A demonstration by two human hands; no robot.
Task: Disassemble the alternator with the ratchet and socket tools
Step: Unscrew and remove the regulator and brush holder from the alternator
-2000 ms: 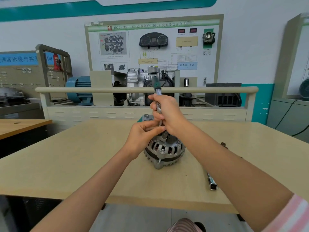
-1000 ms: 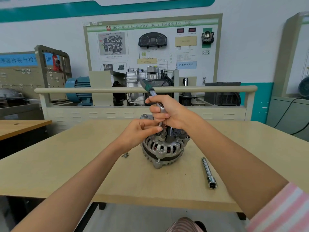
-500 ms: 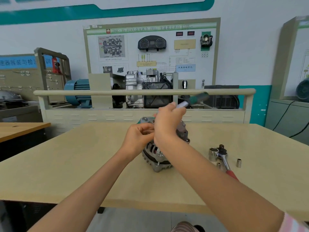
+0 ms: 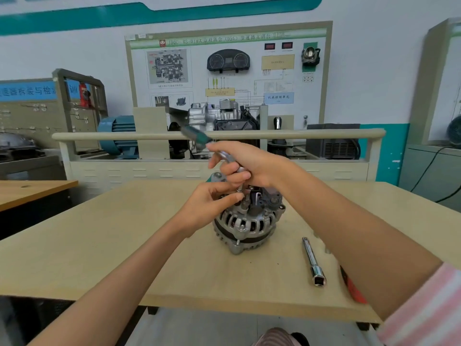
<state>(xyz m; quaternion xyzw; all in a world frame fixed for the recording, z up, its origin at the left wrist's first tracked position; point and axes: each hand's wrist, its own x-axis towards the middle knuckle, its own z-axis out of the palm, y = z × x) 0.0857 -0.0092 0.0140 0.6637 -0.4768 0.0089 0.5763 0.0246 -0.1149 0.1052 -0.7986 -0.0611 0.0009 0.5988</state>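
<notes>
Behind the alternator [image 4: 245, 222], a board's header [image 4: 224, 40] reads "DSG".

An automotive training workshop, shown by the wall-mounted transmission teaching board [image 4: 228, 71] with its instrument cluster [image 4: 228, 60], a gearbox assembly [image 4: 222, 116] behind the beige workbench [image 4: 99, 245], and a blue electric motor [image 4: 117, 136].

R hand [image 4: 252, 161] grips ratchet [image 4: 199, 141] atop alternator [image 4: 247, 221]; L hand [image 4: 209, 203] steadies socket.

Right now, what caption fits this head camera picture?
Right hand works a ratchet on the alternator; left hand steadies its socket.
</notes>
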